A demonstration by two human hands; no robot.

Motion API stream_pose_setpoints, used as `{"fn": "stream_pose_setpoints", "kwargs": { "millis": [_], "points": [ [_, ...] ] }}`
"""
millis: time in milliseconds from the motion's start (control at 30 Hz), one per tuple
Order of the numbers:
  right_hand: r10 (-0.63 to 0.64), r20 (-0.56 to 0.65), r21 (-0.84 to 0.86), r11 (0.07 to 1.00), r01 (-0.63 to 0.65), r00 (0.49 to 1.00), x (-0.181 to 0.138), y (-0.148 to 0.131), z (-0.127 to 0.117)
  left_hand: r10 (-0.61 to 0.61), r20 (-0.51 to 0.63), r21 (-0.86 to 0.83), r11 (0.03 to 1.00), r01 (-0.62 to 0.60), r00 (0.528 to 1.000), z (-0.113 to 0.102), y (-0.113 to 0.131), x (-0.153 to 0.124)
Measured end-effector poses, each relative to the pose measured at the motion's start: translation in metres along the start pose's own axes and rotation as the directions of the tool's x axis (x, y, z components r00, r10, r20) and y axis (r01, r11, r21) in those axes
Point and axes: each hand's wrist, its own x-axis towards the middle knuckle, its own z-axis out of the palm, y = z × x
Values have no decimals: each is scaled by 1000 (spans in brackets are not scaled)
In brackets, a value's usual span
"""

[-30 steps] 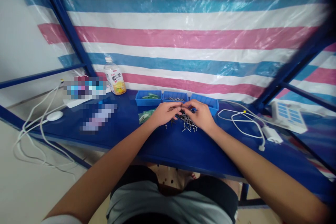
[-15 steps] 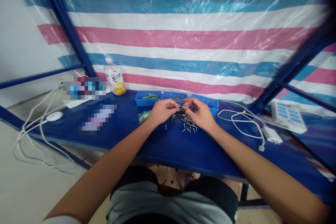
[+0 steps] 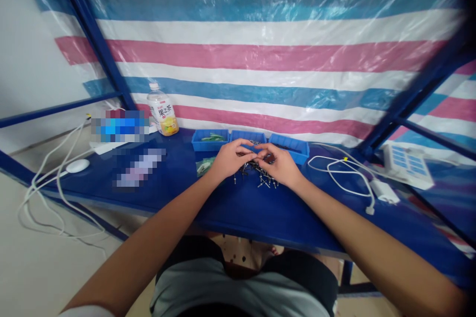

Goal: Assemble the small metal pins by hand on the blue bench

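Observation:
A loose pile of rivets, thin metal pins with pale heads and dark shanks, lies on the blue tabletop. Over this pile my left hand and my right hand meet, thumbs and fingertips curled toward each other in a pinch. Whatever is between the fingertips is too small to make out. Behind the hands stand three blue bins: the left bin with green pieces, the middle bin with metal pins, and the right bin with dark contents, partly covered by my right hand.
Green-and-clear packets lie left of my left hand. A drink bottle stands at the back left, near blurred items and a white cable. On the right are a charging cable, an adapter and a power strip.
My hands have come closer together, and their fingertips now meet over the pile. My right hand has shifted slightly left, showing more of the right bin.

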Motion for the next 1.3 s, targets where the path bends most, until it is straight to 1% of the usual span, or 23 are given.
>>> {"fn": "stream_pose_setpoints", "kwargs": {
  "millis": [167, 300, 367, 500, 567, 667, 733, 867, 933, 1033, 1167, 1233, 1300],
  "points": [
    [-10, -24, 28, 1000, 10, 1000, 1, -7, 0, 23, 34, -45, 999, -21, 999, 2, -3, 2],
    [-49, -65, -25, 999, 47, 997, 3, -6, -5, 66, -7, 76, 995, -65, 998, 3, 1, 0],
    [-58, -106, -76, 996, 50, 993, 3, -4, -6, 50, 19, 96, 994, -51, 999, 3, 2, -1],
    [-82, -142, -146, 987, 61, 986, 2, -3, -8, 13, 117, -34, 999, -10, 993, 6, -3, -1],
    [-114, -123, -156, 983, 94, 986, 2, -5, -8, 13, 123, -71, 997, -4, 992, 8, -7, 0],
    [-153, -88, -157, 978, 138, 984, 3, -8, -8, 19, 112, -80, 997, -10, 994, 9, -11, 1],
    [-148, -97, -160, 978, 132, 984, 3, -9, -7, 25, 111, -102, 995, -13, 993, 9, -13, 2],
    [-115, -158, -188, 979, 84, 981, 2, -7, -6, 43, 145, -176, 984, -17, 989, 11, -13, 2],
    [-112, -164, -204, 976, 77, 980, 2, -6, -6, 52, 154, -186, 982, -23, 987, 12, -13, 2],
    [-121, -126, -193, 977, 96, 985, 2, -7, -6, 43, 131, -153, 988, -22, 990, 11, -13, 2],
    [-136, -76, -120, 985, 126, 988, 2, -9, -4, 18, 38, -91, 996, -14, 999, 5, -9, 2],
    [-131, -71, -112, 986, 122, 989, 1, -8, -4, 30, -11, -85, 996, -31, 999, 3, -7, 3],
    [-119, -73, -114, 987, 110, 990, 1, -7, -4, 42, -36, -97, 994, -45, 998, 1, -6, 4]
  ]
}}
